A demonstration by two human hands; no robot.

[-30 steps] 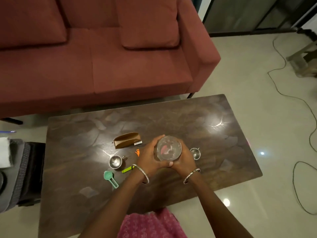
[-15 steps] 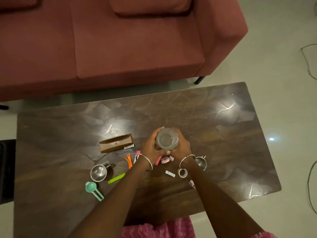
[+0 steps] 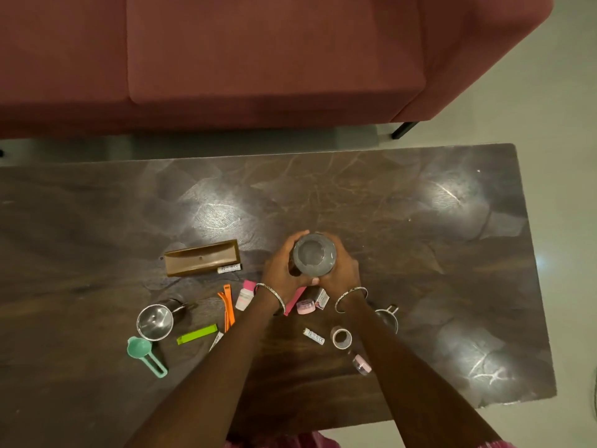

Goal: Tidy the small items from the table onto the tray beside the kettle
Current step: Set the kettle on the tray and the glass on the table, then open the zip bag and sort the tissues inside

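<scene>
Two hands grasp 1 clear jar [image 3: 314, 255] over mid-table [image 3: 420, 253]: L hand [image 3: 279, 270] curls round its left side, R hand [image 3: 340, 273] round its right; can't tell if the jar touches the top. Small items lie loose on the table by the wrists: 1 pink-cap bottle [image 3: 244, 295], 1 pink strip [image 3: 295, 300], pink pot [image 3: 305, 307] beside 1 small box [image 3: 321, 298], 2nd pink pot [image 3: 361, 364] against the R forearm, 1 tape roll [image 3: 341, 337], white tube [image 3: 314, 336]. Further left: 2 orange clips [image 3: 227, 307], 1 green clip [image 3: 197, 334], steel cup [image 3: 155, 322], 1 teal scoop [image 3: 145, 354], 1 brown trough [image 3: 202, 257] w/ 2nd white tube [image 3: 229, 268] touching it. 2nd steel cup [image 3: 387, 315] sits right of the R wrist. Vs 1 s ago: jar held pink bits, now looks empty; bottle, strip, pots, box & tape are new on the table; cups, scoop, green clip, trough unmoved.
</scene>
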